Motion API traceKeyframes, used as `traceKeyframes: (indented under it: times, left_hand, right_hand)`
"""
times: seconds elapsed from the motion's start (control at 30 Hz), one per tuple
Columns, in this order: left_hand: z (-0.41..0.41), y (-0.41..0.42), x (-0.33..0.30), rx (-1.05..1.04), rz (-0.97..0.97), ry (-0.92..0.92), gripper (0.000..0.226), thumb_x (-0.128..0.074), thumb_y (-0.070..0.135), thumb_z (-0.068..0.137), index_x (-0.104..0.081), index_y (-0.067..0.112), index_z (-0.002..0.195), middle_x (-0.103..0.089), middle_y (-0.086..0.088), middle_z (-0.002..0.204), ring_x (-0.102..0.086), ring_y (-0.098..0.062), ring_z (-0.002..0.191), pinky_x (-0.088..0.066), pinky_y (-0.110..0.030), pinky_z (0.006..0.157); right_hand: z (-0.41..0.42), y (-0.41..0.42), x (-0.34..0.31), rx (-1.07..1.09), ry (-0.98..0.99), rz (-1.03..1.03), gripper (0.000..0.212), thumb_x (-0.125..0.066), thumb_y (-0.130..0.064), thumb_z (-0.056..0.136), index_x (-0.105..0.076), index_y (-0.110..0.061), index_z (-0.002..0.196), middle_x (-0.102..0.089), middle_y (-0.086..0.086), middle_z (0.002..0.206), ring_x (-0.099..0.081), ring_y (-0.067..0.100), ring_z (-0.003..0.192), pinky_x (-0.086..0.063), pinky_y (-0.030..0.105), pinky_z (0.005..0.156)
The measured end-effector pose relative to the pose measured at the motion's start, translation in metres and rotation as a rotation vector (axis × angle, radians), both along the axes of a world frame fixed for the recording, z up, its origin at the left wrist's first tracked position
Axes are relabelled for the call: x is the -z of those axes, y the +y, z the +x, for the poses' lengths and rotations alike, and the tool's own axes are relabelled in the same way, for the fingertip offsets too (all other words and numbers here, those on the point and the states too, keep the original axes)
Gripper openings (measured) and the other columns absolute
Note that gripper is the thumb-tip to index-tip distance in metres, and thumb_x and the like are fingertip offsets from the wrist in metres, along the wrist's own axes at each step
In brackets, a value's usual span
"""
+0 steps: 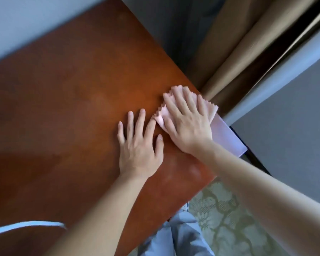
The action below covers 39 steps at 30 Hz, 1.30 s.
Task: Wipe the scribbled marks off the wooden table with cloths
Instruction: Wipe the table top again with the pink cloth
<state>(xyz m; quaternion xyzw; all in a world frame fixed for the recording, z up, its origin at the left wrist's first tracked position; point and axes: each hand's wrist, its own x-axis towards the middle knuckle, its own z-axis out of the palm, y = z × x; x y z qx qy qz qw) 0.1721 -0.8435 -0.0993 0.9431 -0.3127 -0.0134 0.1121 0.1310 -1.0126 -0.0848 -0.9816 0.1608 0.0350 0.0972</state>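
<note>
- The wooden table (63, 108) has a reddish-brown, smooth top that runs slantwise across the view; no scribbled marks show clearly on it, though the picture is soft, so faint ones may be lost in the blur.
- A paler, slightly hazy patch lies on the wood near the table's near edge, just below the two hands.
- The pink cloth (162, 117) lies flat on the table close to its right-hand edge; it is thin, pale pink, and its border is cut in small zigzag teeth.
- The right hand (187, 126) presses palm-down on the pink cloth, fingers straight and a little spread, covering most of it, so that only the toothed edges show round the fingers.
- The left hand (139, 146) rests flat on the bare wood just beside the right hand, fingers straight and fanned apart, holding nothing; its forefinger tip lies at the cloth's lower-left edge.
- A pale lilac flat sheet (227, 137) sticks out past the table edge beneath the right wrist; what it is made of I cannot tell.
- Beyond the table hang tan curtains (235, 58), and a patterned greenish carpet (229, 218) lies below.
- A white cord (26, 225) crosses the table's lower-left corner.
</note>
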Motion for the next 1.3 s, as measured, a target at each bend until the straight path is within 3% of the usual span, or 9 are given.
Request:
traceKeyframes:
  times: [0.17,0.33,0.47,0.63,0.8,0.93,1.13,1.3]
  left_hand:
    - [0.0,-0.002,-0.003,-0.017,-0.001,-0.005,0.06,-0.038,0.047,0.098,-0.045,0.023,0.152,-0.033,-0.008,0.165,-0.022,-0.034,0.155,-0.014,-0.057,0.124]
    - [-0.002,-0.002,-0.007,-0.023,0.009,0.003,0.061,-0.04,0.048,0.097,-0.044,0.023,0.153,-0.031,-0.008,0.166,-0.02,-0.033,0.155,-0.012,-0.056,0.124]
    - [-0.003,-0.002,-0.008,-0.028,-0.008,0.012,0.06,-0.042,0.046,0.098,-0.044,0.023,0.153,-0.031,-0.007,0.166,-0.019,-0.031,0.156,-0.01,-0.054,0.125]
    - [-0.004,-0.001,-0.008,-0.031,-0.019,0.013,0.059,-0.043,0.044,0.098,-0.045,0.022,0.153,-0.031,-0.006,0.166,-0.019,-0.031,0.156,-0.009,-0.053,0.125]
    - [-0.003,-0.002,-0.013,-0.047,0.005,0.033,0.059,-0.042,0.044,0.098,-0.045,0.023,0.153,-0.03,-0.006,0.166,-0.018,-0.03,0.156,-0.008,-0.052,0.126]
    - [-0.003,-0.002,-0.013,-0.05,0.015,0.039,0.059,-0.043,0.044,0.098,-0.045,0.022,0.153,-0.031,-0.006,0.166,-0.019,-0.03,0.156,-0.009,-0.053,0.126]
    - [-0.003,-0.001,-0.011,-0.04,0.008,0.035,0.058,-0.042,0.041,0.098,-0.046,0.021,0.152,-0.033,-0.008,0.165,-0.021,-0.032,0.155,-0.011,-0.054,0.125]
    - [-0.003,0.001,-0.012,-0.033,-0.049,0.057,0.054,-0.044,0.032,0.098,-0.049,0.019,0.15,-0.035,-0.008,0.164,-0.021,-0.032,0.155,-0.009,-0.053,0.125]
  right_hand:
    - [-0.105,0.003,0.004,-0.055,-0.022,0.049,0.058,-0.031,-0.05,0.105,-0.035,-0.028,0.159,-0.023,0.002,0.169,-0.012,0.028,0.158,-0.013,0.059,0.124]
    - [-0.059,-0.029,-0.001,-0.038,0.016,0.019,0.061,-0.019,-0.054,0.104,-0.027,-0.033,0.161,-0.018,0.001,0.17,-0.008,0.027,0.158,-0.008,0.056,0.125]
    - [-0.018,-0.042,-0.002,0.016,0.044,0.001,0.065,-0.008,-0.057,0.102,-0.021,-0.034,0.162,-0.011,0.001,0.172,-0.004,0.028,0.158,-0.014,0.054,0.123]
    - [-0.088,-0.025,0.007,0.043,-0.037,0.001,0.06,-0.02,-0.051,0.105,-0.03,-0.029,0.161,-0.02,0.004,0.17,-0.009,0.031,0.158,-0.009,0.06,0.123]
    - [-0.148,-0.01,0.011,0.089,-0.088,0.012,0.058,-0.029,-0.048,0.106,-0.037,-0.025,0.159,-0.023,0.008,0.169,-0.01,0.032,0.158,0.001,0.057,0.126]
    - [-0.119,-0.009,0.008,0.116,-0.085,0.028,0.059,-0.031,-0.047,0.104,-0.038,-0.024,0.158,-0.026,0.009,0.168,-0.013,0.034,0.157,-0.006,0.062,0.124]
    - [-0.069,0.002,0.007,0.112,-0.05,0.025,0.062,-0.022,-0.048,0.104,-0.026,-0.025,0.162,-0.015,0.007,0.171,-0.003,0.032,0.158,0.0,0.059,0.124]
    - [-0.075,0.028,0.009,0.08,-0.095,0.044,0.06,-0.029,-0.046,0.106,-0.03,-0.022,0.161,-0.018,0.009,0.17,-0.006,0.033,0.158,-0.004,0.06,0.124]
